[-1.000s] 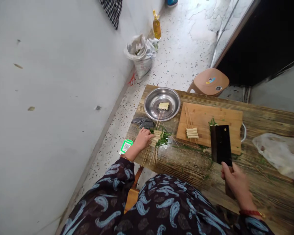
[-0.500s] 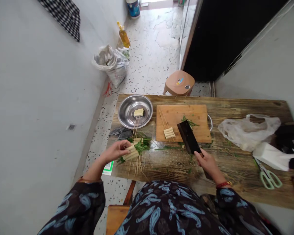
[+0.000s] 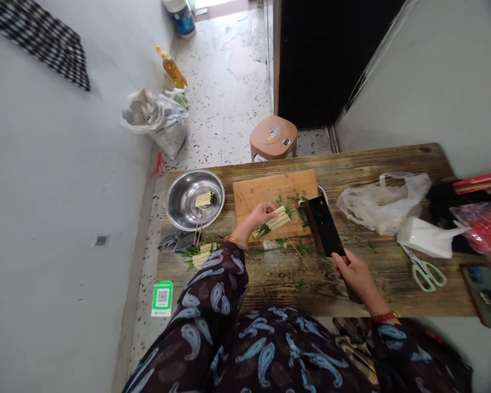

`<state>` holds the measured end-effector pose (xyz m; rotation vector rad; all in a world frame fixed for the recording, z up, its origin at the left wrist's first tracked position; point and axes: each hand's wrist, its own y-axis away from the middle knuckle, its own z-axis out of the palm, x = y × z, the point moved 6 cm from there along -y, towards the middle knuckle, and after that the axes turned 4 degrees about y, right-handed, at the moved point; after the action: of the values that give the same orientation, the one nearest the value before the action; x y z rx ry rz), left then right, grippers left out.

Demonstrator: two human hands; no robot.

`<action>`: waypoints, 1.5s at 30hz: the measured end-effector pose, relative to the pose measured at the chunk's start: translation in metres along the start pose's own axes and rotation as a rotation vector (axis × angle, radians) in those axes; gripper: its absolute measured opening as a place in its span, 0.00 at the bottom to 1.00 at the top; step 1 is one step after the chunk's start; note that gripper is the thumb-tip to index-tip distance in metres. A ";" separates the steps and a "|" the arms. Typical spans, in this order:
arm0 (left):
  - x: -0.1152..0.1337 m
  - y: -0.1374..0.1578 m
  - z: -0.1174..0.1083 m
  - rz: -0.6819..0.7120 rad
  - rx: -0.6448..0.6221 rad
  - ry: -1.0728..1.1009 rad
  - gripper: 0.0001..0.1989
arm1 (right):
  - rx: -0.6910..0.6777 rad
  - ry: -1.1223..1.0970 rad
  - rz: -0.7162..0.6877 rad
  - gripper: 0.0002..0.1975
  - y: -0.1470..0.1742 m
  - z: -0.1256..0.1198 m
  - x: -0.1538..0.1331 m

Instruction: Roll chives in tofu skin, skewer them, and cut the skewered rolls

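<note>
My left hand (image 3: 258, 216) is over the wooden cutting board (image 3: 278, 184), closed on a skewer of tofu-skin rolls (image 3: 279, 219), pale yellow with green leaves poking out of the ends. In my right hand (image 3: 354, 273) is a cleaver (image 3: 322, 225), gripped by the handle. Its dark blade lies at the board's right edge, its tip by loose chopped greens (image 3: 303, 215). More skewered rolls (image 3: 202, 256) lie on the table beyond my left forearm, partly hidden by my sleeve. Another skewer of rolls (image 3: 204, 199) rests in the steel bowl (image 3: 172, 213), sticks hanging over the rim.
On the right of the table (image 3: 270, 295) are a plastic bag (image 3: 382, 204), a white container (image 3: 425, 237), green-handled scissors (image 3: 427, 275) and a phone (image 3: 485, 295). Behind the table stands a stool (image 3: 273, 136). A sack (image 3: 157, 123) and oil bottle (image 3: 172, 70) sit by the left wall.
My left hand has carried a skewer of rolls rightward from the pile to the board. The cleaver stays in my right hand, now nearer the board's right edge. The view has shifted right.
</note>
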<state>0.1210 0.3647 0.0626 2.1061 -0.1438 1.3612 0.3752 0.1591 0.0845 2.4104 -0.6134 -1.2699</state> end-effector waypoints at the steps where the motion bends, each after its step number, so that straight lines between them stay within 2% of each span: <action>1: -0.002 -0.006 0.005 -0.005 -0.002 -0.031 0.07 | 0.010 -0.002 0.000 0.19 0.003 -0.003 0.001; 4: -0.010 -0.009 0.014 -0.019 0.027 -0.134 0.05 | 0.020 -0.014 -0.009 0.19 0.007 -0.008 0.001; 8: -0.013 0.004 0.017 -0.007 0.180 -0.270 0.02 | -0.023 0.031 -0.062 0.19 0.005 -0.003 -0.010; 13: -0.002 0.029 0.017 0.064 0.376 -0.370 0.20 | -0.041 0.166 -0.172 0.23 -0.002 0.006 -0.036; 15: 0.004 0.042 0.020 0.110 0.422 -0.480 0.24 | -0.047 0.222 -0.199 0.23 -0.004 0.010 -0.043; 17: 0.008 0.053 0.030 0.175 0.395 -0.645 0.27 | -0.070 0.248 -0.207 0.23 -0.004 0.014 -0.047; 19: 0.007 0.062 0.044 0.219 0.307 -0.786 0.32 | -0.090 0.272 -0.217 0.23 -0.005 0.018 -0.050; 23: -0.005 0.070 0.060 0.170 0.225 -0.912 0.40 | -0.102 0.320 -0.259 0.23 -0.006 0.021 -0.058; 33: -0.016 0.072 0.061 0.169 0.190 -0.929 0.43 | -0.088 0.465 -0.293 0.21 -0.016 0.027 -0.066; 37: -0.018 0.072 0.062 0.163 0.173 -0.923 0.43 | -0.073 0.597 -0.294 0.20 -0.014 0.028 -0.070; 42: -0.019 0.070 0.062 0.159 0.179 -0.913 0.43 | -0.086 0.826 -0.293 0.17 -0.007 0.044 -0.081; 45: -0.019 0.069 0.062 0.156 0.179 -0.906 0.43 | -0.089 0.891 -0.270 0.16 -0.004 0.051 -0.087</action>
<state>0.1325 0.2706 0.0596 2.7634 -0.5745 0.4020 0.2892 0.2027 0.1152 2.6789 0.0317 -0.1840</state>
